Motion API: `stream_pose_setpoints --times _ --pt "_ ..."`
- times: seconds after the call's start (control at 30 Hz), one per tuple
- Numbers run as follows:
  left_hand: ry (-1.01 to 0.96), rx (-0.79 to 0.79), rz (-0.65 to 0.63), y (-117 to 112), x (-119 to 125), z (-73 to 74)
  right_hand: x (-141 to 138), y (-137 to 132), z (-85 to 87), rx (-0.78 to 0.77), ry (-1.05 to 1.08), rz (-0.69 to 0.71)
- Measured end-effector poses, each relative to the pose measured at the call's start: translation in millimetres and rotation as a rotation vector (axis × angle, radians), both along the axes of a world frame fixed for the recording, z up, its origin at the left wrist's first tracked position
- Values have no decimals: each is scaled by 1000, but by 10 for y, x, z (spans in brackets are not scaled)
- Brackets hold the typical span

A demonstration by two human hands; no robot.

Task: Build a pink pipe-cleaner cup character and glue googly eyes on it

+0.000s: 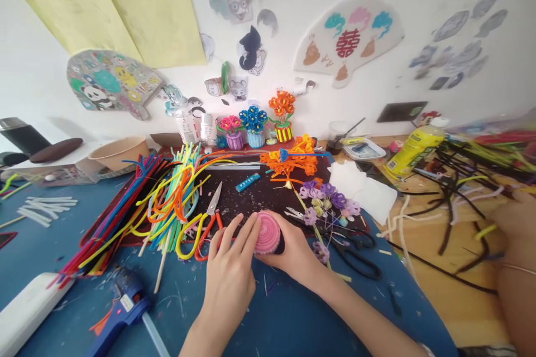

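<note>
A round pink coil of pipe cleaner (268,232), wound in a spiral, is between my two hands over the front of the dark mat. My right hand (293,248) curls around its right side and underneath. My left hand (234,259) presses its fingertips against the left side, fingers close together. A dark patch shows at the coil's lower right; what it belongs to is unclear. Left of my left hand lie scissors with orange and yellow handles (207,226), blades apart. To the right are purple pipe-cleaner flowers (330,198) and black-handled scissors (354,251).
Bundles of coloured pipe cleaners (167,206) lie left, near a blue glue gun (125,307). Potted pipe-cleaner flowers (255,128) stand by the wall, behind orange ones (293,159). White paper (368,192) and a yellow bottle (412,150) are right. Another person's hand (517,223) is at the far right.
</note>
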State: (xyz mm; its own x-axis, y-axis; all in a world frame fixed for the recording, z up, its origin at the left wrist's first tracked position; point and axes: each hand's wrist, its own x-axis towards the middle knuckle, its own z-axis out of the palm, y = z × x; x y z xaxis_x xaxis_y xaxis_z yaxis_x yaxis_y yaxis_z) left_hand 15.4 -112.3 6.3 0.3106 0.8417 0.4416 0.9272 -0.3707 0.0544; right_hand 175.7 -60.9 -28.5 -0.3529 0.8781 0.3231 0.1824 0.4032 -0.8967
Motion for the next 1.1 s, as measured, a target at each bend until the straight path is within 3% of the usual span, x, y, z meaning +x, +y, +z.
stream_pose_setpoints --times 0.17,0.37,0.73,0.8,0.9,1.0,1.1 --pt "-56 -31 21 -11 -10 -13 6 22 24 26 4 18" --pt "44 35 155 -94 -23 6 0 15 12 36 -5 -7" --pt "79 -68 83 5 -32 104 19 28 -4 34 2 0" --pt "-36 -125 68 40 -77 125 14 23 0 39 -3 -9" --pt "-368 -248 58 92 -82 158 8 6 -6 58 -9 -25" --pt "-714 -403 66 130 23 164 14 -16 -21 91 -24 -48" --pt "-870 -514 75 159 154 144 28 -31 -26 112 -29 -49"
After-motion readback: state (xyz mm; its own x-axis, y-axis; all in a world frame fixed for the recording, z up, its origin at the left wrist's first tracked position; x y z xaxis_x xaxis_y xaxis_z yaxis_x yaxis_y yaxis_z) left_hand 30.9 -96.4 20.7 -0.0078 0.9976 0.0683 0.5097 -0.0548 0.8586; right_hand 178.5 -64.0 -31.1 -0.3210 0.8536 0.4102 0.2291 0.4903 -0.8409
